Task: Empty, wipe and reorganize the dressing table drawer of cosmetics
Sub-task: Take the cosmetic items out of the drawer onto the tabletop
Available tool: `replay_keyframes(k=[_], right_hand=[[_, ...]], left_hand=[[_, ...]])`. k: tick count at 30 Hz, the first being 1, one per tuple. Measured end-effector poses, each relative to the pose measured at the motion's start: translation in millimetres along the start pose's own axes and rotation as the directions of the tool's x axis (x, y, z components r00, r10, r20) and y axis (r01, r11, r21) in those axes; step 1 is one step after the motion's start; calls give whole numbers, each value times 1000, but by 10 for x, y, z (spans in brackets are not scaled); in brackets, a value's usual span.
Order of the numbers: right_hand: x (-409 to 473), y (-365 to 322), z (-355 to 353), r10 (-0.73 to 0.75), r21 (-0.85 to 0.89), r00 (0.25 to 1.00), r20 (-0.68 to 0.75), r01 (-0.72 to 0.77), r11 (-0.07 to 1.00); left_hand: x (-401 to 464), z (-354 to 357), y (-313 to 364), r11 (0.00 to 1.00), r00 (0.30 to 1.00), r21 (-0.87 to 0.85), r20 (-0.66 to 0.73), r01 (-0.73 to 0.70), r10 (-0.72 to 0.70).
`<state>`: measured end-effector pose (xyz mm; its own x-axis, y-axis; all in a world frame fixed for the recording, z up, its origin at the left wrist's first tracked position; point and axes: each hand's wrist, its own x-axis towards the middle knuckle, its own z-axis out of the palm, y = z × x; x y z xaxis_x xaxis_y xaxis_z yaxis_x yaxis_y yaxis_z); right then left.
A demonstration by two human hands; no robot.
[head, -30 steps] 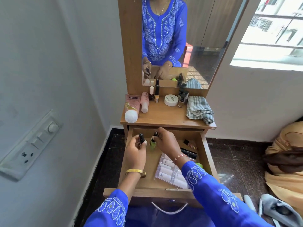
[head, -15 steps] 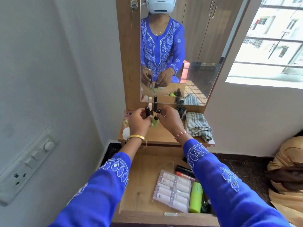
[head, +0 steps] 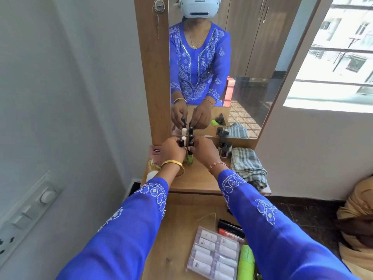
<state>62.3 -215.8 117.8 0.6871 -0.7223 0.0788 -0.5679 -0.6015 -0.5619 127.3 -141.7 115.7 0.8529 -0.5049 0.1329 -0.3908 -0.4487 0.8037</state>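
Head view: both hands reach to the back of the dressing table (head: 198, 179), just below the mirror (head: 232, 63). The left hand (head: 173, 149) has its fingers curled round a small dark-capped bottle (head: 182, 142). The right hand (head: 203, 149) pinches the black cap of a green nail polish bottle (head: 189, 158), whose base sits on or just above the table; I cannot tell which. A folded checked cloth (head: 247, 167) lies to the right. Below, the open drawer (head: 177, 249) holds a clear pack of white tubes (head: 215, 253), a green tube (head: 245, 261) and a black stick (head: 230, 225).
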Motion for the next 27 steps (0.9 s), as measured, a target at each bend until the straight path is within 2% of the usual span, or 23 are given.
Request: replay_keyframes(k=[9, 14, 20, 24, 27], right_hand=[[20, 62, 74, -3, 60, 1000, -29, 5, 998], [-105, 133, 53, -8, 159, 996, -90, 22, 987], [-549, 278, 39, 27, 299, 963, -268, 57, 953], [-989, 413, 175, 15, 314, 965, -261, 70, 947], [-1334, 577, 329, 0, 293, 964, -266, 81, 953]], left_hand=[[-6, 84, -24, 1000, 999, 18, 41, 16, -16], [-132, 25, -5, 993, 998, -103, -25, 52, -54], [-560, -87, -101, 969, 994, -238, -103, -63, 39], [-915, -41, -242, 961, 986, -235, -121, -144, 118], [-1190, 13, -372, 957, 986, -242, -78, -162, 148]])
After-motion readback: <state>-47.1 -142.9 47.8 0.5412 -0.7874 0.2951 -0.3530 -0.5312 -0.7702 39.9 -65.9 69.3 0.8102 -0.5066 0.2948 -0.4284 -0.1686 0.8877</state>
